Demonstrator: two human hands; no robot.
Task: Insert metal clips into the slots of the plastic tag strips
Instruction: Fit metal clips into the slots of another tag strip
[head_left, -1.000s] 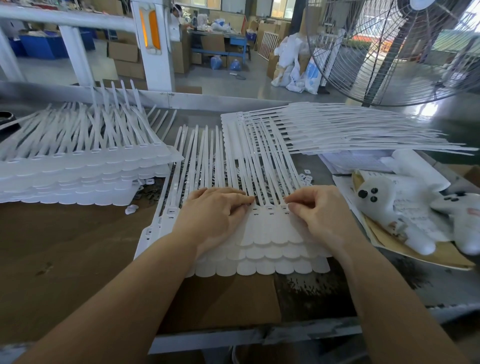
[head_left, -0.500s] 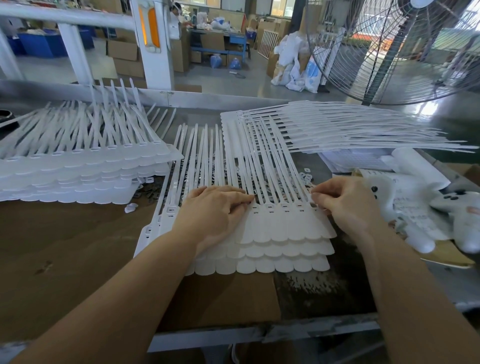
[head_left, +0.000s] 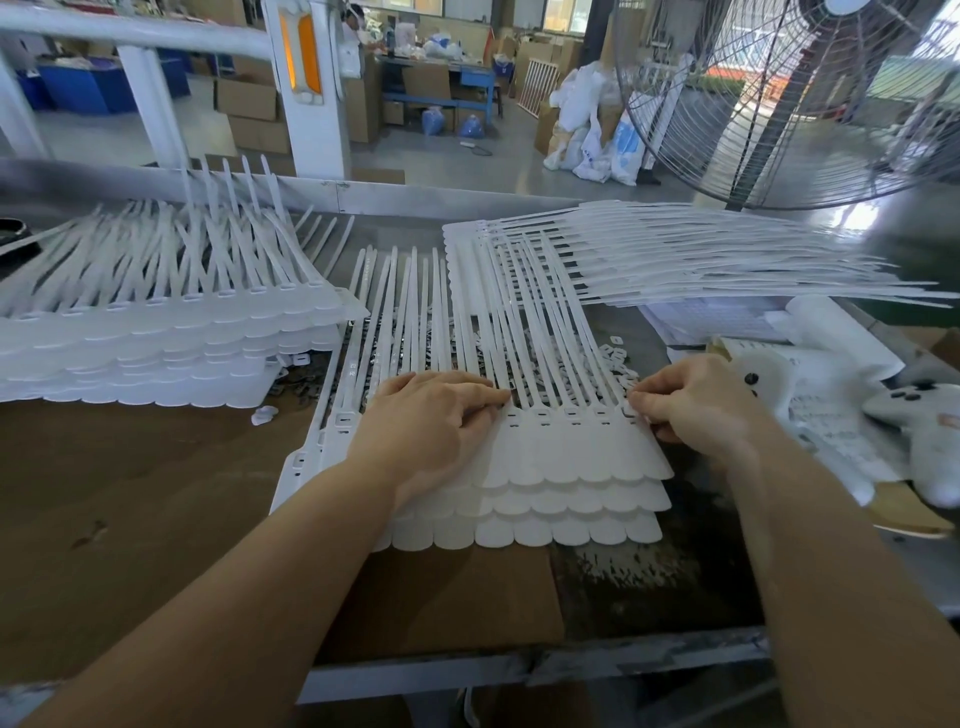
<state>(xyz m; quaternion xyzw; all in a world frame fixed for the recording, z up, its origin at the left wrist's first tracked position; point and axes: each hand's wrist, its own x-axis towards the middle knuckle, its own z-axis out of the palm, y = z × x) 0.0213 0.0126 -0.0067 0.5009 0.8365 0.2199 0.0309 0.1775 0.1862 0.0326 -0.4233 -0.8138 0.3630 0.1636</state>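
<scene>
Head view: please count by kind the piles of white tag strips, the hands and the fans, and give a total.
Piles of white tag strips: 3 (left pile, middle pile, right pile)
Hands: 2 (left hand, right hand)
Fans: 1 (fan)
Total: 6

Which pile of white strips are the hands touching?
The middle pile, right in front of the person. The left hand rests on it; the right hand is at its right edge. The left pile and far-right pile lie untouched.
</scene>
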